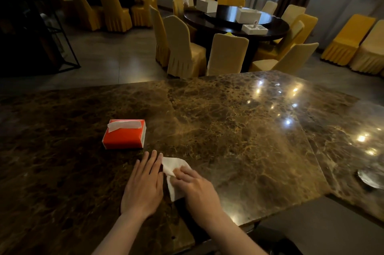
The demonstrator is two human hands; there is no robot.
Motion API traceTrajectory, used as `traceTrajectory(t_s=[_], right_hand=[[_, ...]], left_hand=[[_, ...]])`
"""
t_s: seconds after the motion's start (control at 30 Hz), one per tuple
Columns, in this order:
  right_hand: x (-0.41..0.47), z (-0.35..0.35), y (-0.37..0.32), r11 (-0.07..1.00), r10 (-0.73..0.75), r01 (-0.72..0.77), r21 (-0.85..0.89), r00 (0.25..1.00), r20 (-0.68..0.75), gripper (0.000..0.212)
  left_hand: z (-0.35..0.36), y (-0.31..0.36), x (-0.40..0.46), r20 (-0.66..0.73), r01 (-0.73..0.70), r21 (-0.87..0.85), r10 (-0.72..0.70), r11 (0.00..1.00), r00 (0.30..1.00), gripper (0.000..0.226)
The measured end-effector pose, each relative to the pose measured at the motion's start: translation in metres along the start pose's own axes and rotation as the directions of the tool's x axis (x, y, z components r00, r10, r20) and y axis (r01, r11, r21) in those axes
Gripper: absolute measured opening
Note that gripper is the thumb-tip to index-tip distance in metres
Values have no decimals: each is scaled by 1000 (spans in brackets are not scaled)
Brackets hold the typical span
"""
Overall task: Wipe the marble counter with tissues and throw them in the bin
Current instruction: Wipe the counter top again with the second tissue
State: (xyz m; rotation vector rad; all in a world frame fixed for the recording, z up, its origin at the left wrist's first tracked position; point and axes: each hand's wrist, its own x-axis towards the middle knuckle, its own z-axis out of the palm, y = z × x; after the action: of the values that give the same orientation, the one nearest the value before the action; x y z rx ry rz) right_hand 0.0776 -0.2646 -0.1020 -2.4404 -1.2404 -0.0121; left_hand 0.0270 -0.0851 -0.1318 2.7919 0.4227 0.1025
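Observation:
A white tissue (170, 166) lies folded on the brown marble counter (239, 130), near the front edge. My right hand (199, 188) presses down on it, fingers curled over the paper. My left hand (145, 182) lies flat on the counter just left of the tissue, fingers together and touching its edge. A red tissue box (124, 137) with a white sheet sticking out of its top stands on the counter behind my left hand. No bin is in view.
A round glass dish (371, 178) sits on the counter at the far right. Beyond the counter stand round dark dining tables (234, 24) ringed with yellow-covered chairs (182, 47). A dark metal rack (31, 32) stands at the left.

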Motion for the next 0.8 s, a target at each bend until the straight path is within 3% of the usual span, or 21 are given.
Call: traceTrajectory(t_s=[0.13, 0.23, 0.3, 0.4, 0.5, 0.6, 0.7, 0.8], right_hand=[[-22, -31, 57, 966, 247, -252, -51, 965, -87, 45], [-33, -56, 90, 854, 485, -508, -113, 856, -182, 33], [-36, -57, 88, 800, 547, -580, -155, 811, -207, 27], [-43, -39, 58, 813, 517, -554, -178, 828, -218, 29], [-44, -19, 10, 863, 472, -490, -123, 869, -151, 47], [-43, -4, -25, 945, 289, -294, -145, 956, -58, 51], [-51, -15, -7, 968, 134, -148, -202, 988, -81, 47], [-56, -37, 35, 952, 203, -237, -192, 962, -184, 44]], left_hand=[[0, -2, -1, -1, -1, -49, 1, 999, 1000, 56], [0, -1, -2, 3, 5, -52, -5, 999, 1000, 56], [-1, 0, -1, 4, 7, -45, -7, 999, 1000, 56], [0, 3, 0, -9, 15, -13, -15, 1000, 1000, 57], [1, 5, 0, -18, 17, -2, -17, 1000, 1000, 58], [1, 4, 1, -11, 12, 11, -12, 1000, 1000, 58], [-1, 2, 0, -7, 11, -6, -11, 1000, 1000, 58], [-3, 2, -1, 4, 6, -40, -6, 999, 1000, 57]])
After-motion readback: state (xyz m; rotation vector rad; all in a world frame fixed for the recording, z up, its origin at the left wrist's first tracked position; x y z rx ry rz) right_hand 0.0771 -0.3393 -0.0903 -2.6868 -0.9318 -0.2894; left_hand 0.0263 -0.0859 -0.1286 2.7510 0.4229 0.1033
